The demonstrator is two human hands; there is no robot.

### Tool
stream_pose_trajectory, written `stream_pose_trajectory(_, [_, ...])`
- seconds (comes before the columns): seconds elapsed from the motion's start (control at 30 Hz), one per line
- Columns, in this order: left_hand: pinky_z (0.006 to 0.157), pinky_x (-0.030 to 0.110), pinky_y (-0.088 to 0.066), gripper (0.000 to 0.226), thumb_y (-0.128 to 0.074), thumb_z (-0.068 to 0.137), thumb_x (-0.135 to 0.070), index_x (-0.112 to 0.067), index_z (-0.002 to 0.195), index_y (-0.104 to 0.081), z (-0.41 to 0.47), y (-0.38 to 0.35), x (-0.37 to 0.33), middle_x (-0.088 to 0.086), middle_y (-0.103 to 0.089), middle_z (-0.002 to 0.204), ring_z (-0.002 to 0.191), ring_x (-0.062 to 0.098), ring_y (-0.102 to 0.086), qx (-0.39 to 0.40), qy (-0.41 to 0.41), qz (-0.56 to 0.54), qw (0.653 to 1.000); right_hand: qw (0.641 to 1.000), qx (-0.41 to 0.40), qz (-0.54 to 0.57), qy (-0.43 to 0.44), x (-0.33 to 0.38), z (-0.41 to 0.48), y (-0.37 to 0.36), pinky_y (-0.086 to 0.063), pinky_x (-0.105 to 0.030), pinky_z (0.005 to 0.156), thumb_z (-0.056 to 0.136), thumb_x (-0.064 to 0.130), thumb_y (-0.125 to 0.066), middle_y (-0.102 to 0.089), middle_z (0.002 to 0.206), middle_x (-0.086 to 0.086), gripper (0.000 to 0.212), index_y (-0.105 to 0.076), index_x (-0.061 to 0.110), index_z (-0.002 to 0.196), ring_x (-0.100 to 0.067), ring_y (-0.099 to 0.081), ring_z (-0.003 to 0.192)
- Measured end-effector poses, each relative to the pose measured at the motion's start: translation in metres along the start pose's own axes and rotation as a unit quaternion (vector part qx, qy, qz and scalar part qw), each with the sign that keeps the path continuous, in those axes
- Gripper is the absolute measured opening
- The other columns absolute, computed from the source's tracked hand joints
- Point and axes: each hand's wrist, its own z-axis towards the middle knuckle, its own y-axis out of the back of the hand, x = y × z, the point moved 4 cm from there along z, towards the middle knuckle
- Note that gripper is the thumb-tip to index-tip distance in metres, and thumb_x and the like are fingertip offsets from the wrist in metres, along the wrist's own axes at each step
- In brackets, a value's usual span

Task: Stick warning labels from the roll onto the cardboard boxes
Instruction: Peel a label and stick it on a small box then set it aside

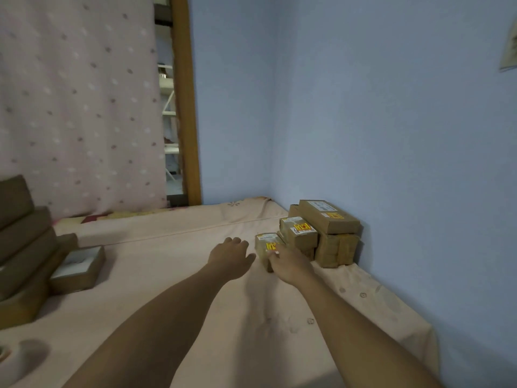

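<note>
A small cardboard box (264,249) with a yellow warning label (270,245) lies on the bed in front of a pile of labelled boxes (330,219) against the blue wall. My right hand (289,266) grips the near right end of this small box, fingers on its top by the label. My left hand (230,257) hovers just left of the box, fingers spread, holding nothing. The label roll (16,359) lies at the bottom left edge of the view, partly cut off.
A stack of brown cardboard boxes without visible labels (25,247) rises at the left, with a flat box showing a white top (78,267) beside it. The pink bedsheet (167,275) stretches between the two piles. The wall (391,135) runs along the right.
</note>
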Motion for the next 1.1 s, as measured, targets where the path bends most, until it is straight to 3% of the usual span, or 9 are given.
stream_pose_trajectory(0.4, [0.101, 0.044, -0.047, 0.055, -0.029, 0.103, -0.053, -0.016, 0.136, -0.053, -0.14, 0.056, 0.212, 0.008, -0.055, 0.139, 0.127, 0.028, -0.05, -0.006, 0.169, 0.073, 0.983, 0.984, 0.073, -0.072, 0.148, 0.216, -0.035, -0.074, -0.028, -0.043, 0.119, 0.107, 0.051, -0.031, -0.031, 0.165, -0.006, 0.062, -0.036, 0.014, 0.157, -0.029, -0.031, 0.15])
stream_pose_trajectory(0.57, [0.101, 0.045, -0.045, 0.05, -0.03, 0.102, -0.042, -0.018, 0.142, -0.048, -0.19, 0.076, 0.287, 0.008, -0.05, 0.146, 0.131, 0.029, -0.048, -0.001, 0.24, 0.068, 0.968, 0.97, 0.092, -0.083, 0.211, 0.298, -0.041, -0.116, -0.025, -0.043, 0.121, 0.106, 0.054, -0.032, -0.024, 0.169, -0.006, 0.065, -0.035, 0.014, 0.158, -0.029, -0.026, 0.152])
stream_pose_trajectory(0.83, [0.099, 0.041, -0.046, 0.041, -0.037, 0.102, -0.04, -0.019, 0.134, -0.053, -0.202, 0.063, 0.329, 0.005, -0.056, 0.136, 0.125, 0.024, -0.051, 0.001, 0.271, 0.08, 0.959, 0.961, 0.112, -0.088, 0.238, 0.36, -0.041, -0.159, -0.03, -0.043, 0.118, 0.106, 0.05, -0.038, -0.036, 0.162, -0.006, 0.059, -0.04, 0.016, 0.154, -0.029, -0.035, 0.147])
stream_pose_trajectory(1.1, [0.093, 0.041, -0.044, 0.04, -0.033, 0.104, -0.043, -0.021, 0.129, -0.056, -0.171, 0.033, 0.344, 0.005, -0.055, 0.128, 0.125, 0.026, -0.051, -0.002, 0.236, 0.048, 0.971, 0.96, 0.139, -0.077, 0.229, 0.368, -0.015, -0.188, -0.036, -0.043, 0.113, 0.106, 0.051, -0.036, -0.045, 0.154, -0.01, 0.06, -0.041, 0.012, 0.152, -0.032, -0.042, 0.14])
